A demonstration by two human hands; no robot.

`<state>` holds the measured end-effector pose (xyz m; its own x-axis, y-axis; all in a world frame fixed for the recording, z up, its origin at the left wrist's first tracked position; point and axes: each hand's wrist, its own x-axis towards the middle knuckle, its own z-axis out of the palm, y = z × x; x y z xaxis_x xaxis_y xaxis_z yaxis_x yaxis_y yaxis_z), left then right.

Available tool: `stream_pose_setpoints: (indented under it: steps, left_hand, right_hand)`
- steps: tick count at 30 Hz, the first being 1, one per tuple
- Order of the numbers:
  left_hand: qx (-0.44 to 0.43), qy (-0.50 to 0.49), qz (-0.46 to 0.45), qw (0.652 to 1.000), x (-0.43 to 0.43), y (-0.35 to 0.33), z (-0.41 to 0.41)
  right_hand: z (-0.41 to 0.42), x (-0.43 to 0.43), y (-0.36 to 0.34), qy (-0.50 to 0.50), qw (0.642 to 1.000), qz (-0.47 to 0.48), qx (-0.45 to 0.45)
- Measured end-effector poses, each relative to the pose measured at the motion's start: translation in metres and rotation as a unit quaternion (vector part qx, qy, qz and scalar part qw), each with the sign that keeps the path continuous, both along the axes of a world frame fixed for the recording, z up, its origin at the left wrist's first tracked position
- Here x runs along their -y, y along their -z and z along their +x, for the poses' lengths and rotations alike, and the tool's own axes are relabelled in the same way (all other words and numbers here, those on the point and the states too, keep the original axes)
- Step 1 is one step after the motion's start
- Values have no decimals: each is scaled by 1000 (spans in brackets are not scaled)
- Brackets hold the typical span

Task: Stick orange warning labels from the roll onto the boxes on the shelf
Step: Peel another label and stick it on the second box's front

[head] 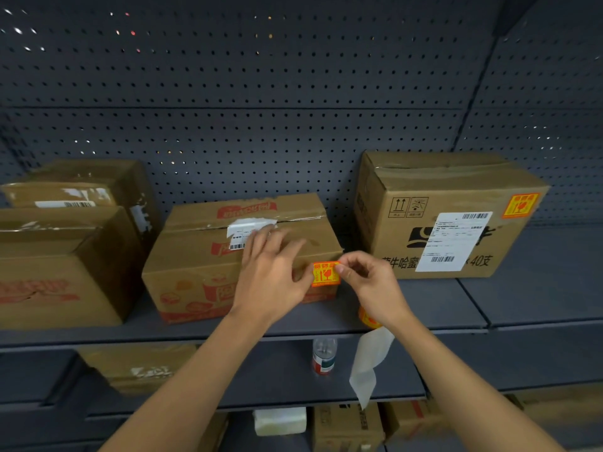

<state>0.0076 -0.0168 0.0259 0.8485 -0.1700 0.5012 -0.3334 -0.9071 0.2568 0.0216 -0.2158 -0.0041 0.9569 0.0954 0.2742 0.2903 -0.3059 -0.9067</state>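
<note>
Both hands on the label (325, 274) at the front right corner of the middle box (195, 256); right hand (368, 282) pinches its edge, left hand (274, 275) presses flat beside it; uneven pressing could probably trap a crease or skew it.

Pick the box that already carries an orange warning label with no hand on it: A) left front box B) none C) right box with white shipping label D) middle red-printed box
C: the right box bears a stuck orange label at its front's upper right corner; the right hand pinches the fresh label on the middle box.
</note>
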Motion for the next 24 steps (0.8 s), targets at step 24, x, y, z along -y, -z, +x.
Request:
stream_pose_setpoints:
  steps: [24]
  left_hand:
    - [67,-67,28,995,8,30,25]
  right_hand:
    - [10,-5,13,86,996,-13,17]
